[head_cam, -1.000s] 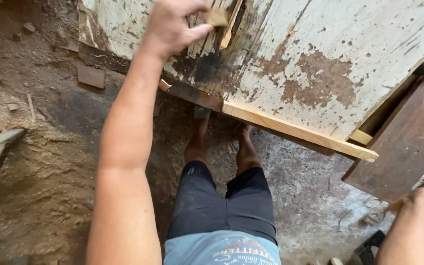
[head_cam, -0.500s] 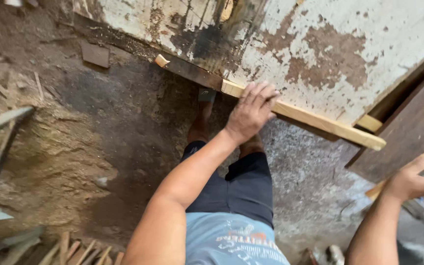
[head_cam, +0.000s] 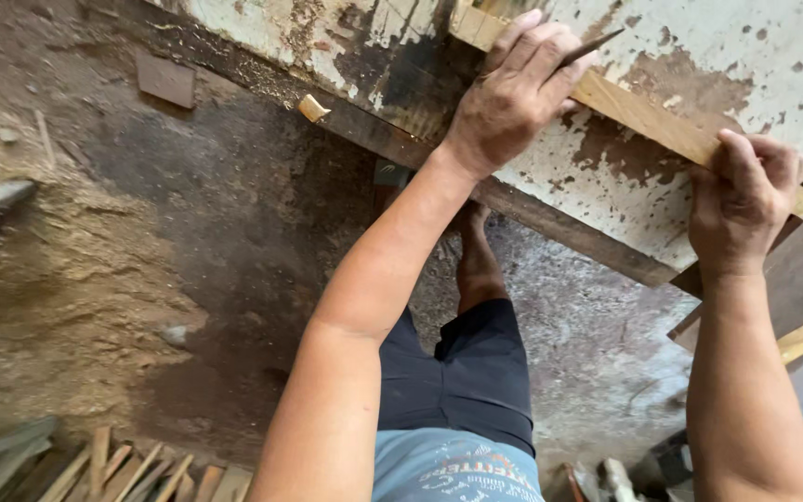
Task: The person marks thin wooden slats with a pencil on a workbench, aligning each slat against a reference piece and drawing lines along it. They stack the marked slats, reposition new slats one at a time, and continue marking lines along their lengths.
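A long pale wooden strip [head_cam: 648, 116] lies across a worn white-painted workbench [head_cam: 699, 56]. My left hand [head_cam: 513, 93] presses down on the strip near its left end and holds a thin dark pencil-like stick [head_cam: 592, 46] between its fingers. My right hand [head_cam: 745, 204] grips the strip close to its right end, fingers curled over its edge. Below the bench edge I see my dark shorts [head_cam: 467, 372] and a bare foot [head_cam: 476, 251] on the dirt floor.
A small wood offcut [head_cam: 312, 108] sits on the bench's dark lower rail. Sawdust is heaped on the floor at left [head_cam: 58, 279]. Several wood scraps [head_cam: 141, 469] lie bottom left. A dark brown board [head_cam: 801, 270] leans at right. A flat brown tile [head_cam: 166, 79] lies on the floor.
My left hand moved up along the strip toward its left end. My right hand came up from the lower right and took hold of the strip's right end. The view shifted closer.
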`<state>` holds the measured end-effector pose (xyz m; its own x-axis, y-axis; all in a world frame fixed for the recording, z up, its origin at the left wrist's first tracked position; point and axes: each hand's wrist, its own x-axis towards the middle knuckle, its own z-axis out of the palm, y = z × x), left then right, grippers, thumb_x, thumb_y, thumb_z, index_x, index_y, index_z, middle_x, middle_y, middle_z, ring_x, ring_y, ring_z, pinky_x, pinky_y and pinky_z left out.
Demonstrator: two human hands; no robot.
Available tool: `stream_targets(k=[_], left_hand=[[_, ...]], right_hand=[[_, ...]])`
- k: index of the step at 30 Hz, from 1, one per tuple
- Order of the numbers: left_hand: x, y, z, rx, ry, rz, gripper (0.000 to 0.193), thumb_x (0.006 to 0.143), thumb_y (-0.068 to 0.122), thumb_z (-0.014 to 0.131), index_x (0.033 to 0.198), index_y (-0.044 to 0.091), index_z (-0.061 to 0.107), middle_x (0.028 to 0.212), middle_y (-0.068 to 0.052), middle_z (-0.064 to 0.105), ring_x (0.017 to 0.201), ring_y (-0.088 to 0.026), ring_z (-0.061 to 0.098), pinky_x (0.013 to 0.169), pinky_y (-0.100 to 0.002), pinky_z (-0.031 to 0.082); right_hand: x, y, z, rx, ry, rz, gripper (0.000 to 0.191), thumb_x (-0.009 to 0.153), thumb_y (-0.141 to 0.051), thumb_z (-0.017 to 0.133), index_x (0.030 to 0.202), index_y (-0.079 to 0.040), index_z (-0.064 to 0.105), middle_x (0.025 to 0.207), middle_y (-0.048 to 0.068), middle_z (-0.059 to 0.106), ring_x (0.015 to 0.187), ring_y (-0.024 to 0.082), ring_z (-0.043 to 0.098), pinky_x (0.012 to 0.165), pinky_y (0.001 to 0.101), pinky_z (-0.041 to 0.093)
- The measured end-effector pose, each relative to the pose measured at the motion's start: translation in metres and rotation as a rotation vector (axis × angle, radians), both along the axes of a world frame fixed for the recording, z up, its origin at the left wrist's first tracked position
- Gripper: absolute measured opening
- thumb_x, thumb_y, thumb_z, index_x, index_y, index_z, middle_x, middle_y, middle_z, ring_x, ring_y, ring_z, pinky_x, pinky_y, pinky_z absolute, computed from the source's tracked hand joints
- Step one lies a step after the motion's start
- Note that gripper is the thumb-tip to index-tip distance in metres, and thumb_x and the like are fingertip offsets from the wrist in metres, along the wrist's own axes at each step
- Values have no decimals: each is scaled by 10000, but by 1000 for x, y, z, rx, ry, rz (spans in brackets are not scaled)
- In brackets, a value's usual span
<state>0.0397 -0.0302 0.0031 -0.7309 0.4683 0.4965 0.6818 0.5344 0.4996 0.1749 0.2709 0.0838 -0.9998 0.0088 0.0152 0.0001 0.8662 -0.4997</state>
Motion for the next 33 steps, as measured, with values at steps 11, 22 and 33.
stream_targets(k=[11, 22, 33], left_hand=[[-13, 14, -18, 23, 41, 55, 265, 993, 162, 791, 1233, 69, 731, 1271, -92, 669, 1293, -274, 540, 1253, -435, 291], [-18, 5, 5, 61, -19, 20, 261, 960, 148, 775, 1200, 48, 752, 1216, -83, 679, 1268, -263, 554, 1228, -422, 298], [-22, 13, -5, 36, -1, 31, 228, 984, 137, 782, 1198, 66, 745, 1222, -75, 685, 1271, -248, 557, 1241, -425, 297]], right_hand=[[-6, 9, -10, 7, 5, -24, 468, 905, 113, 716, 1337, -62, 675, 1181, 104, 585, 1089, 232, 568, 987, 321, 470], [-9, 5, -7, 50, 28, -28, 407, 946, 112, 803, 1299, -54, 684, 1155, 102, 590, 1060, 228, 561, 988, 326, 497], [-13, 8, -6, 32, -17, -57, 405, 962, 97, 798, 1324, -62, 710, 1108, 75, 581, 1026, 192, 554, 931, 305, 477]])
